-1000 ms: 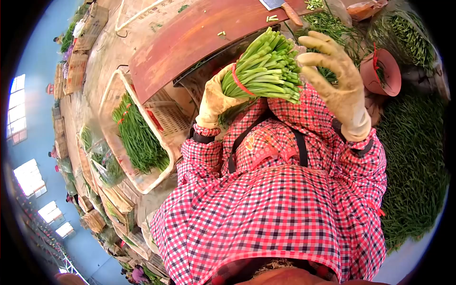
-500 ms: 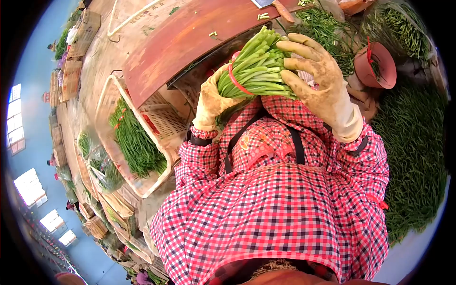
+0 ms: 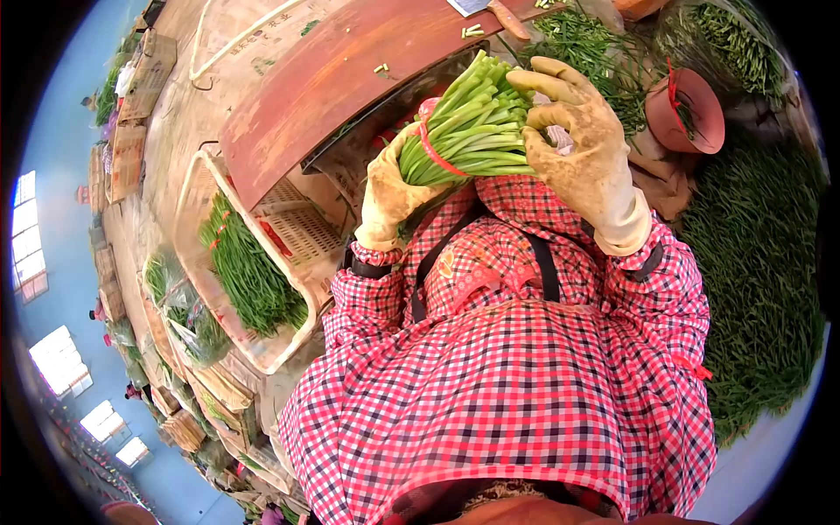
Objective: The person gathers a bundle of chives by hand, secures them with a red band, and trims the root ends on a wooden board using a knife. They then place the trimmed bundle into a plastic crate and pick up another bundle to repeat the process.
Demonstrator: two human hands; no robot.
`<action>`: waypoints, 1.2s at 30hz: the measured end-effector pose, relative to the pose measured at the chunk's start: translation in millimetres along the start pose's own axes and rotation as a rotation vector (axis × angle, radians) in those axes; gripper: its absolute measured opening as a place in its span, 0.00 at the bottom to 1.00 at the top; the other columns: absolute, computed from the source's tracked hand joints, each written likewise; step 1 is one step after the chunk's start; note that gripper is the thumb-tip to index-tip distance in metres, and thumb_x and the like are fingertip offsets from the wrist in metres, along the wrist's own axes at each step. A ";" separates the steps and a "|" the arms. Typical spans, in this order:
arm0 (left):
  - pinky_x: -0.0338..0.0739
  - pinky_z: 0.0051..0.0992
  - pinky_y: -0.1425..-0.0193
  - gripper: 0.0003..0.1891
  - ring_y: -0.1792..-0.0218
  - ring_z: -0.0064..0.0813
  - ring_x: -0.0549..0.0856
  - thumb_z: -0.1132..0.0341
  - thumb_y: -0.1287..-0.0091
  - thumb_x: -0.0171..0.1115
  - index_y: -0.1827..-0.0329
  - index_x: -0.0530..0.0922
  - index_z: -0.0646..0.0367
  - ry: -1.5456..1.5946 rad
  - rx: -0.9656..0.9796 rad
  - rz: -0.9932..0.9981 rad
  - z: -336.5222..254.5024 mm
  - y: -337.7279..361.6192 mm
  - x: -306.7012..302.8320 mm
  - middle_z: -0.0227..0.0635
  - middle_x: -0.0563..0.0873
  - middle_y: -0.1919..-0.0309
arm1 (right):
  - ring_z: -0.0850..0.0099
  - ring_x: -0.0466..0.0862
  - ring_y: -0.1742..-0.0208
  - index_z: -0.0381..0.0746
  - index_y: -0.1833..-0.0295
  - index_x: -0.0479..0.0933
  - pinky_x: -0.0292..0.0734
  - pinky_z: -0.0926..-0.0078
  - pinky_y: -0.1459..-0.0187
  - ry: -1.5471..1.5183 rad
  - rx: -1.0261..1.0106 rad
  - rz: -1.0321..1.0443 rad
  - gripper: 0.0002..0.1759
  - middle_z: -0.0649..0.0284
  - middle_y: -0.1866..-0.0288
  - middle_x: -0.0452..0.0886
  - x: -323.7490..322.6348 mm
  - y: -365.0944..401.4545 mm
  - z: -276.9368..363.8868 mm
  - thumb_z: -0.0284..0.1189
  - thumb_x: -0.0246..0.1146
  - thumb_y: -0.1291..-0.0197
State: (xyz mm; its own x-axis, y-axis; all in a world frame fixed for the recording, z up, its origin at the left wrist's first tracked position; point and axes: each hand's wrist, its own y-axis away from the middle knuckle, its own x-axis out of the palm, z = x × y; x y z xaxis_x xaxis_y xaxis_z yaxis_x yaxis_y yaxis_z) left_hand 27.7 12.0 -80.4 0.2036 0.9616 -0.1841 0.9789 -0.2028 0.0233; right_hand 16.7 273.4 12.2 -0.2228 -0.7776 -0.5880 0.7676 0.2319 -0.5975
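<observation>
A bunch of green chives (image 3: pixel 464 131) with a red band around it lies tilted in front of my chest. My left hand (image 3: pixel 391 188), in a soiled cream glove, is wrapped around its lower left part, near the band. Gloved the same way, my right hand (image 3: pixel 582 144) is at the pale cut ends on the other side. Its fingers are bent and apart, and they seem to touch the ends. The leafy part of the bunch is mostly hidden behind my left hand and forearm.
A reddish board (image 3: pixel 324 79) lies ahead with cut stem pieces and a wooden-handled knife (image 3: pixel 507 19). At left, a plastic crate (image 3: pixel 184 236) holds banded chives (image 3: pixel 249 262). A large heap of greens (image 3: pixel 761 289) and a pink tub (image 3: pixel 687 112) are at right.
My right hand has moved slightly left along the cut ends, and its spread fingers have bent inward. The left hand still grips the bunch. The view has shifted a little.
</observation>
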 end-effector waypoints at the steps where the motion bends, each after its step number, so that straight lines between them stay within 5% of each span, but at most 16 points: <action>1: 0.79 0.27 0.31 0.42 0.42 0.22 0.85 0.75 0.50 0.85 0.29 0.75 0.67 -0.015 0.000 0.005 0.1 -1.1 2.2 0.34 0.87 0.39 | 0.51 0.81 0.34 0.36 0.71 0.78 0.79 0.56 0.36 -0.008 0.013 -0.001 0.04 0.58 0.42 0.87 -1.4 1.1 -0.8 0.20 0.67 0.51; 9: 0.78 0.27 0.32 0.45 0.43 0.21 0.85 0.70 0.53 0.87 0.29 0.75 0.67 -0.285 -0.032 0.013 -1.1 -4.6 0.1 0.34 0.88 0.40 | 0.58 0.81 0.31 0.37 0.68 0.80 0.77 0.59 0.32 -0.102 0.074 -0.013 0.04 0.62 0.39 0.88 -24.7 4.0 -12.3 0.17 0.67 0.48; 11: 0.79 0.27 0.32 0.45 0.42 0.22 0.85 0.70 0.53 0.87 0.29 0.75 0.67 -0.190 -0.040 0.015 5.3 -4.2 -1.8 0.34 0.88 0.39 | 0.67 0.87 0.42 0.35 0.64 0.82 0.81 0.70 0.38 -0.301 0.121 -0.120 0.06 0.57 0.43 0.89 -50.9 -5.4 -13.2 0.13 0.65 0.40; 13: 0.79 0.27 0.32 0.45 0.43 0.22 0.85 0.71 0.53 0.87 0.29 0.75 0.67 -0.103 -0.044 0.012 3.4 -4.4 -1.5 0.34 0.88 0.39 | 0.65 0.87 0.38 0.36 0.58 0.86 0.82 0.67 0.35 -0.165 0.380 -0.265 0.05 0.50 0.41 0.88 -87.8 -7.8 -2.1 0.19 0.66 0.32; 16: 0.78 0.28 0.31 0.45 0.42 0.22 0.85 0.73 0.54 0.87 0.29 0.75 0.67 0.016 -0.041 0.005 4.5 -2.9 -6.8 0.33 0.87 0.39 | 0.70 0.89 0.48 0.32 0.49 0.86 0.83 0.72 0.42 -0.165 0.325 -0.367 0.09 0.54 0.43 0.89 -122.0 3.3 -47.9 0.19 0.66 0.32; 19: 0.77 0.28 0.30 0.46 0.42 0.22 0.85 0.73 0.54 0.87 0.28 0.75 0.67 -0.020 -0.011 -0.009 13.5 -1.5 -14.9 0.33 0.87 0.39 | 0.74 0.87 0.52 0.37 0.34 0.81 0.81 0.77 0.48 0.227 0.241 -0.217 0.21 0.60 0.42 0.89 -125.7 19.9 -109.1 0.16 0.64 0.33; 20: 0.77 0.28 0.30 0.46 0.42 0.22 0.84 0.74 0.55 0.87 0.28 0.75 0.67 -0.047 -0.010 -0.008 18.5 -1.8 -17.9 0.32 0.87 0.39 | 0.74 0.87 0.47 0.38 0.31 0.78 0.79 0.78 0.43 0.370 0.136 -0.174 0.24 0.63 0.37 0.87 -115.1 31.2 -129.9 0.16 0.61 0.31; 22: 0.78 0.27 0.32 0.46 0.43 0.20 0.84 0.70 0.54 0.87 0.28 0.75 0.65 0.059 -0.008 -0.030 21.4 -2.7 -17.2 0.32 0.88 0.40 | 0.72 0.82 0.33 0.39 0.38 0.84 0.74 0.75 0.31 0.078 0.500 -0.026 0.17 0.64 0.30 0.83 -101.0 34.8 -105.7 0.20 0.65 0.31; 25: 0.78 0.27 0.32 0.47 0.42 0.20 0.84 0.68 0.54 0.87 0.27 0.75 0.65 0.062 -0.039 -0.037 14.0 -0.4 -16.6 0.32 0.88 0.39 | 0.66 0.80 0.30 0.41 0.46 0.88 0.73 0.67 0.28 -0.117 0.057 -0.045 0.12 0.64 0.29 0.81 -66.7 12.2 -55.6 0.22 0.69 0.34; 27: 0.77 0.27 0.32 0.46 0.42 0.20 0.84 0.69 0.54 0.87 0.27 0.75 0.64 0.002 -0.039 -0.033 10.1 -2.5 -16.1 0.32 0.88 0.40 | 0.62 0.79 0.29 0.43 0.47 0.88 0.71 0.63 0.25 -0.248 -0.036 -0.008 0.13 0.64 0.30 0.82 -44.9 -4.5 -23.1 0.22 0.70 0.37; 33: 0.77 0.28 0.32 0.45 0.42 0.21 0.84 0.68 0.53 0.86 0.28 0.76 0.63 -0.078 -0.049 -0.021 -6.7 -2.9 -12.7 0.33 0.88 0.40 | 0.51 0.76 0.27 0.41 0.49 0.85 0.76 0.55 0.31 -0.006 -0.320 0.238 0.15 0.56 0.31 0.81 -4.2 -24.3 -14.4 0.20 0.70 0.43; 34: 0.77 0.28 0.32 0.44 0.42 0.21 0.84 0.68 0.52 0.86 0.28 0.76 0.63 -0.112 -0.055 -0.020 -6.5 -2.8 -13.4 0.33 0.88 0.40 | 0.55 0.76 0.29 0.45 0.52 0.84 0.76 0.56 0.34 0.023 -0.344 0.206 0.11 0.65 0.31 0.80 1.5 -24.0 -19.6 0.27 0.71 0.42; 36: 0.77 0.28 0.32 0.44 0.42 0.21 0.84 0.68 0.52 0.85 0.28 0.76 0.63 -0.094 -0.051 -0.022 -5.1 -2.3 -14.3 0.33 0.88 0.40 | 0.56 0.75 0.29 0.44 0.52 0.84 0.76 0.56 0.33 0.042 -0.373 0.241 0.12 0.66 0.31 0.80 2.8 -26.6 -21.2 0.26 0.70 0.42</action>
State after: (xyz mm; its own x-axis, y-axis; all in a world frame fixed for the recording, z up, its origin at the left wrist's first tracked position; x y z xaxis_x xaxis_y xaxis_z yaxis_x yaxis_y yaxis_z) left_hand 22.6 -0.4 -72.8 0.1825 0.9435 -0.2764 0.9831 -0.1704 0.0675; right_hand -17.1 277.4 14.9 -0.0943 -0.6530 -0.7514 0.5326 0.6046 -0.5923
